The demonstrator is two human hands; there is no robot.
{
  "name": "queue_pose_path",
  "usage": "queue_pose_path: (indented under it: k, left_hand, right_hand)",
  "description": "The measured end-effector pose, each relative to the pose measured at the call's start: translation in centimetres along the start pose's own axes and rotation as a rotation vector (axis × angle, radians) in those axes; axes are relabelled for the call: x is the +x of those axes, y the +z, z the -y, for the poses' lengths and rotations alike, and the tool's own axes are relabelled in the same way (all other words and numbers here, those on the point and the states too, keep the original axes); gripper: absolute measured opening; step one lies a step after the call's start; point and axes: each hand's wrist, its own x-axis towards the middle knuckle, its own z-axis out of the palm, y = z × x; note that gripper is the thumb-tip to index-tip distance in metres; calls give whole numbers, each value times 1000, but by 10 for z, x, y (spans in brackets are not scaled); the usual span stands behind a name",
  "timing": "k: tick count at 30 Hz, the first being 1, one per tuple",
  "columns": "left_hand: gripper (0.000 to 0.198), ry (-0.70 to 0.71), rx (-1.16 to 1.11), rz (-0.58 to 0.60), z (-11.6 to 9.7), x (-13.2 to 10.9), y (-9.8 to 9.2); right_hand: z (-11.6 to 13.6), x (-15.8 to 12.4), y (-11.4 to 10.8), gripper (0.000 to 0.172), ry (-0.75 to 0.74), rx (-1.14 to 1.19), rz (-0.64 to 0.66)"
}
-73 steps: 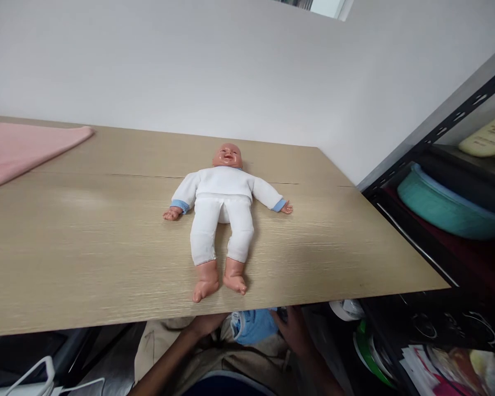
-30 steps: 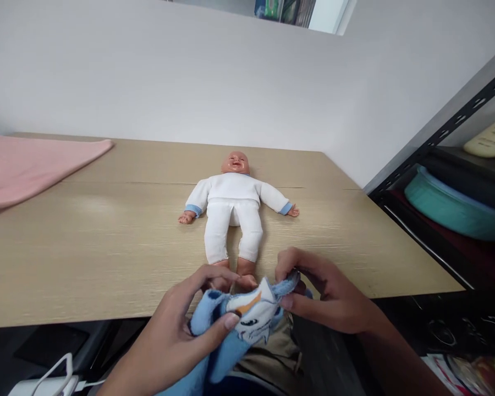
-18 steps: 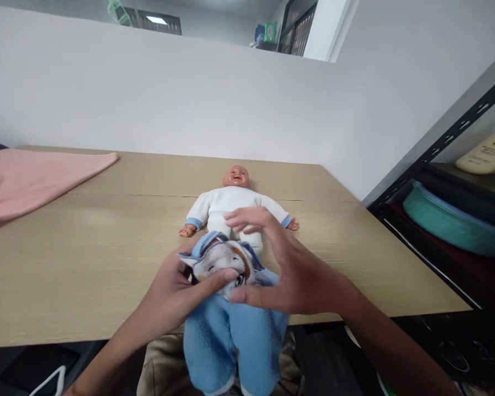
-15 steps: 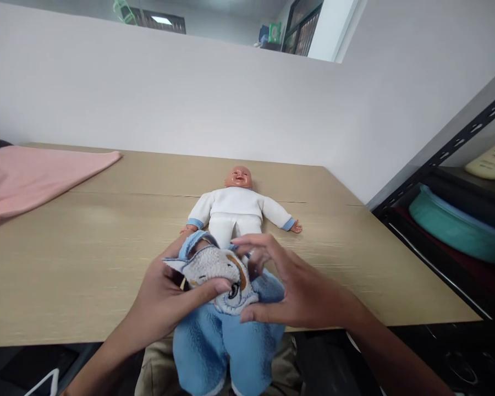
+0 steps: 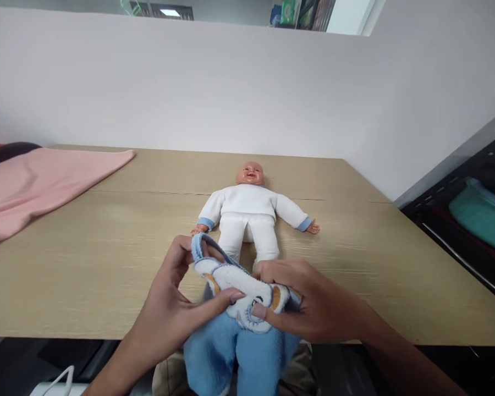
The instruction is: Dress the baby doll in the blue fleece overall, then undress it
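Note:
Blue fleece doll overalls (image 5: 256,357) with a white animal-face bib hang over the table's front edge, above my lap. My left hand (image 5: 179,302) grips the bib's left side, thumb across its front and fingers behind, near a blue strap loop. On the other side, my right hand (image 5: 303,302) pinches the bib's upper right edge between thumb and bent fingers. Just beyond lies a baby doll (image 5: 248,203) on its back, arms spread, in a white top with blue cuffs and white trousers. Its feet are hidden behind my hands and the bib.
A pink cloth (image 5: 53,179) lies on the left of the wooden table (image 5: 148,275). Behind the table rises a white wall (image 5: 214,82). To the right stands a dark metal shelf holding a teal item (image 5: 482,212). A white cable (image 5: 68,377) shows at lower left.
My right hand has closed onto the bib's right edge, where its fingers were spread before. The bib has tilted and been drawn wider. The whole view has shifted slightly.

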Motion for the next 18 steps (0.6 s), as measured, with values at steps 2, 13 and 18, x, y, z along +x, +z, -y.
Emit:
queue_pose_path:
  k: [2, 13, 18]
  left_hand:
    - [62, 49, 51, -29, 8, 2, -4]
    - [24, -92, -4, 598, 5, 42, -16]
    - [24, -72, 31, 549, -1, 47, -12]
  right_hand:
    - [2, 1, -1, 26, 62, -4, -35]
    - [9, 22, -31, 39, 168, 24, -128]
    - [-13, 16, -34, 51, 193, 79, 299]
